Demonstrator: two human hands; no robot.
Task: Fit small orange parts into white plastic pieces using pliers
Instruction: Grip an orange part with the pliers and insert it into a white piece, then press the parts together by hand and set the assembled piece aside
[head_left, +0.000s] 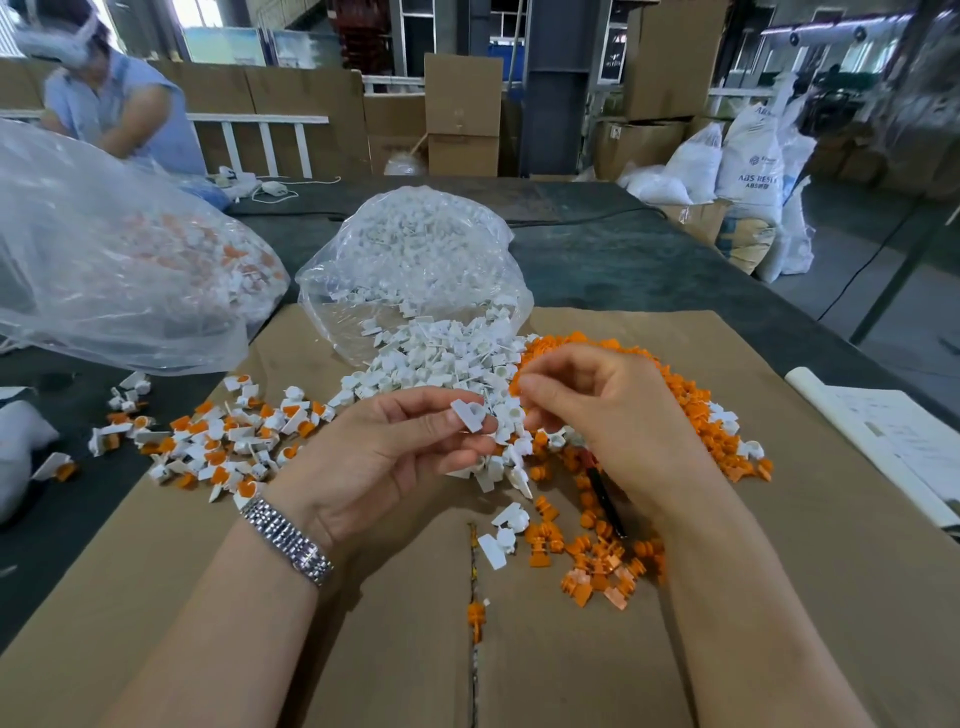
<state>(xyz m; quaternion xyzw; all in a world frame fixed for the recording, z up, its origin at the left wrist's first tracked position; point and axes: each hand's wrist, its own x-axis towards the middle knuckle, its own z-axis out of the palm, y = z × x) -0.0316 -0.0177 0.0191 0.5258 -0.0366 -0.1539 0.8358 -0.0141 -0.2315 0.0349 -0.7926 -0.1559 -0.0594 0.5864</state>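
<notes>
Left hand (400, 457) pinching a white piece (469, 414) above the cardboard on the desk, flat tab tilted up-left, just left of the right hand (597, 410), fingertips curled together near an orange pile (691, 410), contents unclear; pliers (605, 499) mostly hidden beneath that wrist.

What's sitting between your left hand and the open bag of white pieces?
Head view: a spilled heap of loose white pieces covers the cardboard between the left hand and the bag.
</notes>
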